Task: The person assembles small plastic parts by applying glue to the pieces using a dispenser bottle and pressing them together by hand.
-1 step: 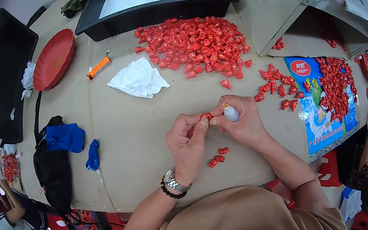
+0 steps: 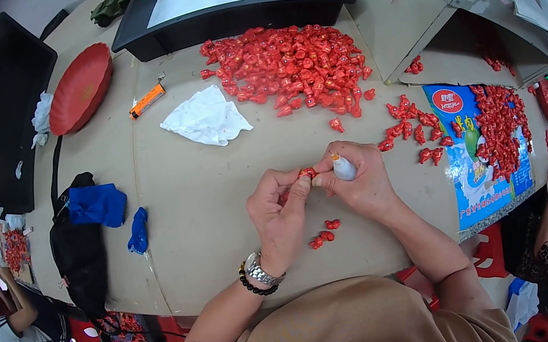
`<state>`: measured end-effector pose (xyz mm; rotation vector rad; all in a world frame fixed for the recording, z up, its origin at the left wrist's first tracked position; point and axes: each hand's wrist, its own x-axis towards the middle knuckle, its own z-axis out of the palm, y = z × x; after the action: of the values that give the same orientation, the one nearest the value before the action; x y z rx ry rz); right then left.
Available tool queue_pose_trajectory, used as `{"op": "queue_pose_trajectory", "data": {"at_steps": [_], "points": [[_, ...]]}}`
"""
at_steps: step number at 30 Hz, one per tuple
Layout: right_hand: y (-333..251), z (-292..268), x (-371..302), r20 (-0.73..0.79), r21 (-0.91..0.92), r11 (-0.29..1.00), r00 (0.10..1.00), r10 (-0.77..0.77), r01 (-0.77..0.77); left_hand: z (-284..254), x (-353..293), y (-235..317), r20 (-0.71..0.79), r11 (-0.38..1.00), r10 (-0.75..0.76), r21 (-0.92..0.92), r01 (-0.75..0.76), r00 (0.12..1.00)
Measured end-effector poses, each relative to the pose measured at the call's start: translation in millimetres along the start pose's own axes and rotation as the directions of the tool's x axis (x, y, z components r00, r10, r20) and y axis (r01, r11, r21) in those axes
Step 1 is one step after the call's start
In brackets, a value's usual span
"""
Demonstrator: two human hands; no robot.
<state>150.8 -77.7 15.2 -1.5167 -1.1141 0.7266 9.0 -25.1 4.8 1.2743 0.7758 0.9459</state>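
Between the thumb and fingers of my left hand (image 2: 277, 216) is a small shiny red figurine (image 2: 307, 174), partly hidden by the fingertips. My right hand (image 2: 370, 189) has its thumb and fingertip against the same piece. Tucked in that hand is a small white squeeze bottle (image 2: 344, 169) with an orange tip pointing up and away. Just below the hands, a few more red figurines (image 2: 322, 239) lie on the table. A large heap of red figurines (image 2: 300, 67) spreads beyond the hands, with a looser group (image 2: 406, 120) to the right.
A black tray (image 2: 233, 23) lined with white paper stands at the back. Left are a red dish (image 2: 81, 89), an orange glue tube (image 2: 147, 101), white tissue (image 2: 207, 117), blue cloth (image 2: 97, 206) and a black bag (image 2: 80, 256). Right are a cardboard box (image 2: 402, 24) and a blue plastic sheet (image 2: 469, 173). Other people sit at both sides.
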Motion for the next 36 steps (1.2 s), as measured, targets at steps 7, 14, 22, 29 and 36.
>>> {"op": "queue_pose_trajectory", "data": {"at_steps": [7,14,22,29,36], "points": [[-3.4,0.4,-2.6,-0.006,0.024,1.000,1.000,0.021,-0.021,0.0,-2.4,1.5,0.004,1.000,0.005,-0.014,-0.005,1.000],[-5.6,-3.6,-2.8,0.008,0.068,0.994,0.996,0.090,-0.091,-0.1,-0.7,0.1,0.037,1.000,-0.023,-0.018,0.024,0.999],[-17.4,-14.0,9.5,0.044,0.216,0.935,0.959,0.280,-0.283,-3.2,9.7,5.6,0.118,0.998,-0.035,0.049,0.029,0.992],[-11.2,-7.6,6.1,0.050,0.196,0.946,0.966,0.255,-0.260,-4.5,5.1,0.7,0.088,0.998,-0.062,0.015,0.061,0.994],[-8.4,-2.8,2.7,0.053,0.182,0.953,0.970,0.236,-0.241,-2.4,2.6,-1.3,0.042,1.000,0.000,0.032,-0.001,0.999]]}}
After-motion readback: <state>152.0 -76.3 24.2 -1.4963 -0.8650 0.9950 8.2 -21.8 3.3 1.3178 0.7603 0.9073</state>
